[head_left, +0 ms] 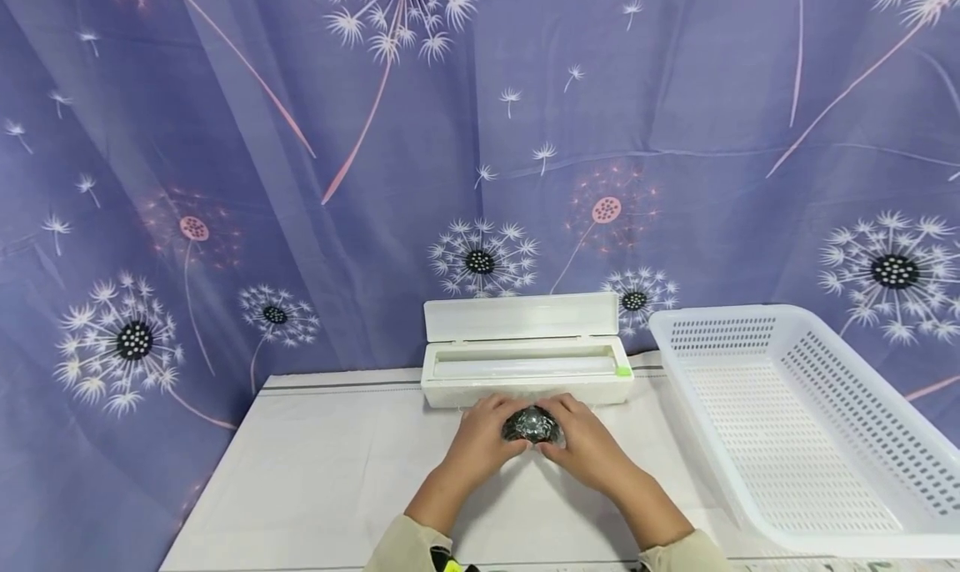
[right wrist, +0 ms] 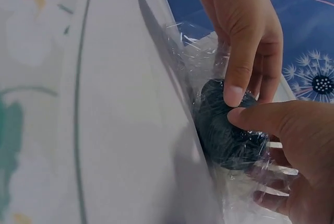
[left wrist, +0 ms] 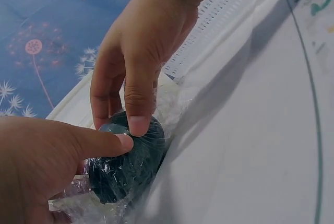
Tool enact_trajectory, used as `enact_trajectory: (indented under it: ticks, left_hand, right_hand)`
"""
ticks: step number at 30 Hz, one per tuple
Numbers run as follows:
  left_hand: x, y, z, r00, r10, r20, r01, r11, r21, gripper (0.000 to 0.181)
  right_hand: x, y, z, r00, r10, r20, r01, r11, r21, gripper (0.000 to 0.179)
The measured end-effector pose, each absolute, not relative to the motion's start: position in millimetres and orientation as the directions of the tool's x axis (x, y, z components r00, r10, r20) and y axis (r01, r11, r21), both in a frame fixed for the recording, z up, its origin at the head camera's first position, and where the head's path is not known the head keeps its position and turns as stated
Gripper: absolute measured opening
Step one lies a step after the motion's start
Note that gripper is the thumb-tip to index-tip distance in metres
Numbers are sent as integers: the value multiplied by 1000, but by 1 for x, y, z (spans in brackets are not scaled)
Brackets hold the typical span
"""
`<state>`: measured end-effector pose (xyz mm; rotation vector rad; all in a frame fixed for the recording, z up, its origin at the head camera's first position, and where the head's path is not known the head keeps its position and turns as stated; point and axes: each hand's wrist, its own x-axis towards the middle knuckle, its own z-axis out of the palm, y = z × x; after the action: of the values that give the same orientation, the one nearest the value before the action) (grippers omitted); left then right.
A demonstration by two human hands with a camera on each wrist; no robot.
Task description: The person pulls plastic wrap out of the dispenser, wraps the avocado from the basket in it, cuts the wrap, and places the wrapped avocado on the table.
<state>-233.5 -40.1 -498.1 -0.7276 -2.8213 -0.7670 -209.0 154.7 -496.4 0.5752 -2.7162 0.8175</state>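
A dark, rounded object wrapped in clear plastic film sits low over the white tablecloth, right in front of an open white film dispenser box. My left hand grips it from the left and my right hand from the right. Both thumbs lie on its near face, tips almost meeting, while the fingers curl behind it. In the left wrist view the dark object looks greenish-black and shiny. Loose crinkled film sticks out at its sides in the right wrist view. What lies under the film is unclear.
The dispenser's lid stands raised at the back, with a film roll inside and a green slider at the right end. A white perforated plastic basket stands on the right. Behind the table hangs a blue dandelion-print curtain.
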Motion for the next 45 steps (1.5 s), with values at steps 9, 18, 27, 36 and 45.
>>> enact_trajectory:
  ticks: [9, 18, 27, 36, 45]
  left_hand:
    - [-242, -40, -495, -895, 411, 174, 440, 749, 496, 55]
    - [-247, -38, -499, -906, 343, 248, 423, 739, 525, 50]
    - [-243, -35, -501, -882, 329, 338, 456, 777, 433, 52]
    - [-243, -39, -503, -880, 319, 352, 449, 802, 394, 54]
    - [-242, -36, -502, -896, 303, 324, 425, 795, 433, 54]
  right_hand:
    - [-212, 149, -494, -920, -240, 310, -377, 755, -537, 60]
    - [-213, 144, -498, -940, -146, 307, -302, 775, -555, 61]
    - [-216, 146, -508, -887, -152, 436, -364, 810, -459, 62]
    - [-218, 146, -511, -865, -145, 480, -388, 800, -457, 58]
    - [-222, 149, -507, -880, -116, 461, -361, 795, -488, 45]
